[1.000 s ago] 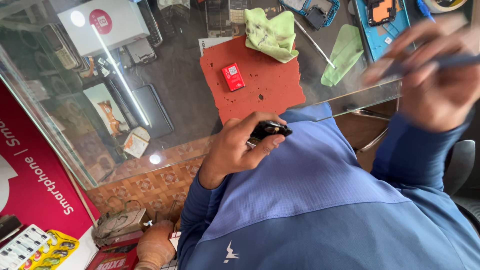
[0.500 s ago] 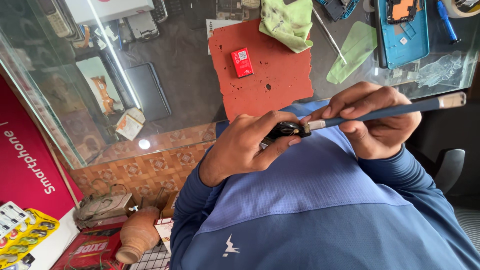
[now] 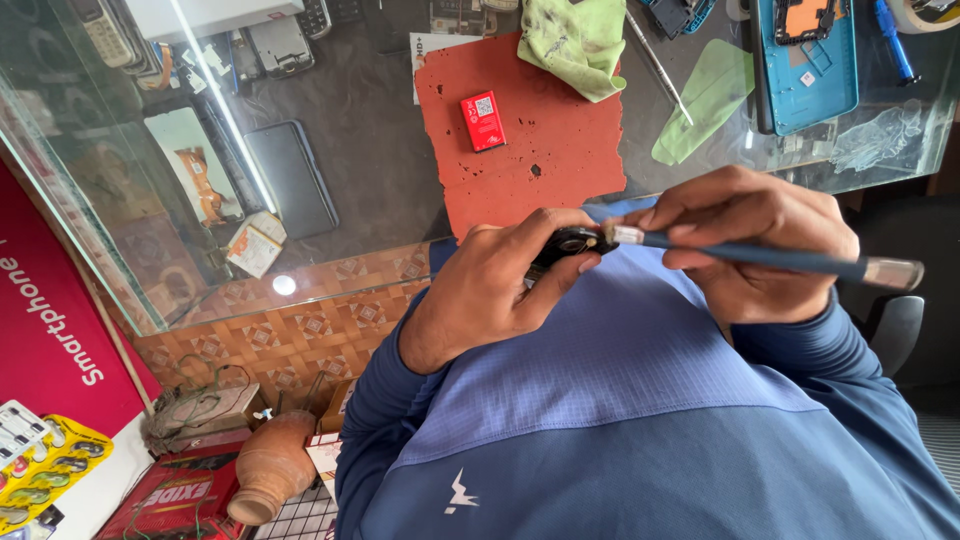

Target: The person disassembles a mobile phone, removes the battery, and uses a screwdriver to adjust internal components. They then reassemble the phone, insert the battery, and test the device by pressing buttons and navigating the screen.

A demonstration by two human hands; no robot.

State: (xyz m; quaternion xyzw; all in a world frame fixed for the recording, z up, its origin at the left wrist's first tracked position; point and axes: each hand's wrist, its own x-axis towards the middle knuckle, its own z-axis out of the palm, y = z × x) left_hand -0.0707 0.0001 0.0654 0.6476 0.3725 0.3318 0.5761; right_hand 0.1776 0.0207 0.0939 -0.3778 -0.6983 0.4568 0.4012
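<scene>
1. The fingers (image 3: pixel 545 262) of the left hand (image 3: pixel 490 290) are curled tight around a small black glossy object (image 3: pixel 572 241), gripping it between thumb and fingertips just in front of the chest.
2. The fingers (image 3: pixel 700 205) of the right hand (image 3: pixel 755 245) are closed in a pinch on a long blue-handled tool with a pale tip (image 3: pixel 760 256); its tip touches the black object and its handle runs out to the right, ending in a silvery cap.
3. Both hands sit close together, nearly touching, above the blue long-sleeved shirt (image 3: pixel 640 420) of the person.
4. Just beyond the hands lies a glass-topped counter (image 3: pixel 330 110), and on it a rough red-orange rectangular mat (image 3: pixel 560 150) with small holes.
5. A small red rectangular card-like piece (image 3: pixel 483 121) lies on the mat, well apart from the hands.
6. A crumpled green cloth (image 3: pixel 575 40) overlaps the mat's far edge.
7. Farther right lie a thin metal rod (image 3: pixel 658 65), a pale green translucent film (image 3: pixel 705 100) and a teal phone frame (image 3: pixel 810 65).
8. At the lower left, below the counter, a brown clay pot (image 3: pixel 270 470) lies tipped on its side.
</scene>
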